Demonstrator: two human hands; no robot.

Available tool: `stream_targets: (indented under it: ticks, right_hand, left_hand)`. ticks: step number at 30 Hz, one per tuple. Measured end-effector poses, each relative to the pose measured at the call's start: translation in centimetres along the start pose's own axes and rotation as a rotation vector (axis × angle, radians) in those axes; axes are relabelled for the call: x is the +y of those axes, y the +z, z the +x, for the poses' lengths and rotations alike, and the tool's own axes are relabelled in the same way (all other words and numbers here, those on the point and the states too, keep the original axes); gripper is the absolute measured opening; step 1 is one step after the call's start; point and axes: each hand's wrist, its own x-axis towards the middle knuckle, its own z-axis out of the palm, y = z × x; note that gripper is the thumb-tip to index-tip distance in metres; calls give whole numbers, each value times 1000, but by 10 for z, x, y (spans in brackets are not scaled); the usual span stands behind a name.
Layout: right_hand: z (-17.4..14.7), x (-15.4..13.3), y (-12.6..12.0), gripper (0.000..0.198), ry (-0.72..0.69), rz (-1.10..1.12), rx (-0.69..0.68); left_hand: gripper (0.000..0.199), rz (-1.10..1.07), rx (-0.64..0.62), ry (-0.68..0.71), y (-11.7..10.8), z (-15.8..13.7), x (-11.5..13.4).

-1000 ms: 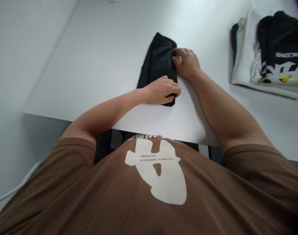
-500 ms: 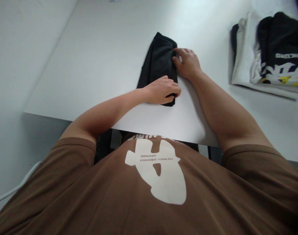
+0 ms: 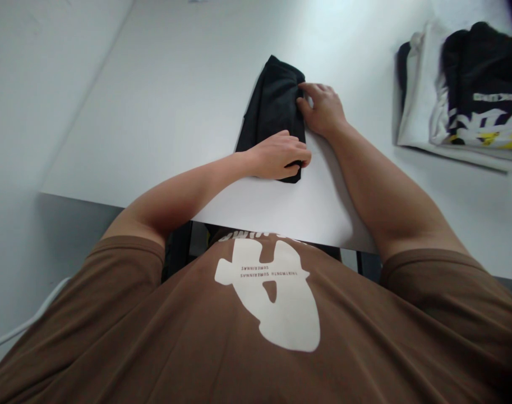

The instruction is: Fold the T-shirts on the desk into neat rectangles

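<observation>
A black piece of clothing (image 3: pixel 276 101), folded into a narrow bundle, lies on the white table; which garment it is cannot be made out. My left hand (image 3: pixel 278 155) reaches across its near end, with the fingers curled over the right edge and the thumb nearer to me. At the far part of that same edge is my right hand (image 3: pixel 322 106), its thumb and forefinger closed on the fabric while the other fingers curl beside it on the tabletop. The cloth under my left palm is hidden.
The white table (image 3: pixel 163 123) has its near edge just in front of my body. Folded clothes, white and black, lie in a stack (image 3: pixel 470 95) at the right; the top black one bears a white and yellow print. A wall (image 3: pixel 24 112) borders the left side.
</observation>
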Motion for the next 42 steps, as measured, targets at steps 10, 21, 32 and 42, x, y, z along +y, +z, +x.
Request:
stream_targets:
  ticks: [10,21,32,42]
  right_hand:
    - [-2,-5,-4,48,9,-4,-21]
    - [-2,-3,-3,48,7,22,-21]
    - [-2,-2,-3,48,16,18,-12]
    - [-2,-3,-3,48,7,5,-11]
  left_hand:
    - [25,1,2,10,2,0,-2]
    - [26,5,1,2,1,0,0]
    - [28,-9,-7,-8,0,-1,0]
    - [27,2,-16,-15,-2,0,2]
